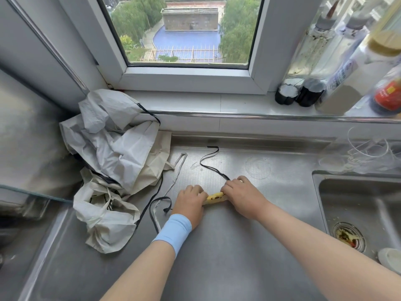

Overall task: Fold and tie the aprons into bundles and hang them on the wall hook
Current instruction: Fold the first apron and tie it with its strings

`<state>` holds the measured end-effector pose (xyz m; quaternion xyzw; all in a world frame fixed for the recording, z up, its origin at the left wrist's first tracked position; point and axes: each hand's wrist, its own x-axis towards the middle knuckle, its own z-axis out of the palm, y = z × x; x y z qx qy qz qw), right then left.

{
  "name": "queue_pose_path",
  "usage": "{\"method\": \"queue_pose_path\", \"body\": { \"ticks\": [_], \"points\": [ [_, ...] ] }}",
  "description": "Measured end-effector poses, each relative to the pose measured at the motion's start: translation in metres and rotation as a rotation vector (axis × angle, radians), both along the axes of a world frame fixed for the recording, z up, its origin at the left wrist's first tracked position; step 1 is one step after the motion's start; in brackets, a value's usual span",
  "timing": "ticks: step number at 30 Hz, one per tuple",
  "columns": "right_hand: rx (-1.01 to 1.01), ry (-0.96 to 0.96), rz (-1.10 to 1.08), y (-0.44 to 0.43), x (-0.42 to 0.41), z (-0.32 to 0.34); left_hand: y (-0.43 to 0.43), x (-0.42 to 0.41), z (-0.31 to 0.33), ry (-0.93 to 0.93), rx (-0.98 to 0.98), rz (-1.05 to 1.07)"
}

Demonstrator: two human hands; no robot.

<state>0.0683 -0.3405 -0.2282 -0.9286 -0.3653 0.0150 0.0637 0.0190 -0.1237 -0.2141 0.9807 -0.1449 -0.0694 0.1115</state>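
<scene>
Yellow with dark specks, the rolled apron (214, 197) lies mid-frame on the steel counter (238, 246). Your left hand (189, 202) curls fingers tight over its left end; your right hand (240, 194) grips the right end, black strap (223, 176) trailing out above it. Crumpled pale aprons (112, 148) heaped left.

Bright daylight from window (186, 29) at 12 o'clock. Soft glare on steel counter (227, 246), faint shadows. Bottles (351, 68) at 2 o'clock blurred; wide-angle bending at edges. Centre sharp.
</scene>
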Motion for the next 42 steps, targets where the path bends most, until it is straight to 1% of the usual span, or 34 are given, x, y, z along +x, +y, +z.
{"method": "queue_pose_path", "body": {
  "ticks": [2, 6, 8, 10, 12, 13, 15, 17, 18, 19, 21, 22, 24, 26, 28, 30, 32, 34, 36, 37, 39, 40, 42],
  "points": [
    [0.002, 0.086, -0.03, 0.004, -0.005, 0.017, 0.003, 0.0, 0.013, 0.075, -0.002, 0.026],
    [0.076, 0.427, -0.174, 0.018, -0.018, 0.059, 0.019, 0.0, 0.036, 0.302, -0.054, 0.086],
    [0.027, 0.508, -0.186, 0.03, -0.02, 0.082, 0.029, -0.005, 0.05, 0.449, -0.135, 0.101],
    [-0.068, 0.519, -0.165, 0.047, -0.023, 0.104, 0.04, -0.015, 0.067, 0.584, -0.258, 0.109],
    [-0.092, 0.436, -0.149, 0.064, -0.03, 0.119, 0.054, -0.025, 0.08, 0.641, -0.36, 0.159],
    [-0.082, 0.33, -0.136, 0.072, -0.035, 0.121, 0.063, -0.029, 0.087, 0.659, -0.395, 0.198],
    [-0.035, 0.034, -0.089, 0.087, -0.047, 0.121, 0.082, -0.036, 0.099, 0.74, -0.506, 0.281],
    [0.021, -0.207, -0.043, 0.101, -0.065, 0.124, 0.099, -0.045, 0.11, 0.871, -0.759, 0.372],
    [0.018, -0.278, -0.01, 0.108, -0.074, 0.126, 0.106, -0.049, 0.115, 0.932, -0.914, 0.397],
    [-0.001, -0.318, 0.016, 0.115, -0.084, 0.128, 0.113, -0.054, 0.121, 0.989, -1.045, 0.401],
    [-0.044, -0.335, -0.002, 0.128, -0.102, 0.13, 0.125, -0.064, 0.13, 1.107, -1.201, 0.361],
    [-0.064, -0.342, -0.043, 0.135, -0.11, 0.13, 0.131, -0.069, 0.133, 1.154, -1.235, 0.322],
    [-0.076, -0.405, -0.129, 0.147, -0.122, 0.129, 0.142, -0.075, 0.135, 1.192, -1.238, 0.252],
    [-0.022, -0.467, -0.196, 0.157, -0.13, 0.13, 0.148, -0.083, 0.138, 1.187, -1.253, 0.223],
    [0.087, -0.484, -0.222, 0.161, -0.134, 0.134, 0.148, -0.091, 0.141, 1.173, -1.308, 0.207],
    [0.199, -0.418, -0.204, 0.163, -0.136, 0.14, 0.146, -0.1, 0.14, 1.154, -1.379, 0.194],
    [0.324, -0.299, -0.209, 0.162, -0.135, 0.147, 0.144, -0.107, 0.14, 1.119, -1.449, 0.202],
    [0.43, -0.17, -0.3, 0.164, -0.135, 0.161, 0.141, -0.111, 0.143, 1.057, -1.495, 0.213],
    [0.478, 0.032, -0.43, 0.169, -0.13, 0.176, 0.139, -0.111, 0.143, 0.956, -1.53, 0.258],
    [0.502, 0.17, -0.48, 0.172, -0.126, 0.183, 0.139, -0.11, 0.144, 0.904, -1.541, 0.294],
    [0.62, 0.482, -0.555, 0.18, -0.119, 0.196, 0.139, -0.104, 0.145, 0.78, -1.473, 0.309],
    [0.645, 0.592, -0.581, 0.182, -0.114, 0.202, 0.14, -0.101, 0.145, 0.73, -1.416, 0.283],
    [0.593, 0.704, -0.571, 0.184, -0.107, 0.213, 0.141, -0.097, 0.153, 0.705, -1.366, 0.234]
  ]
}}
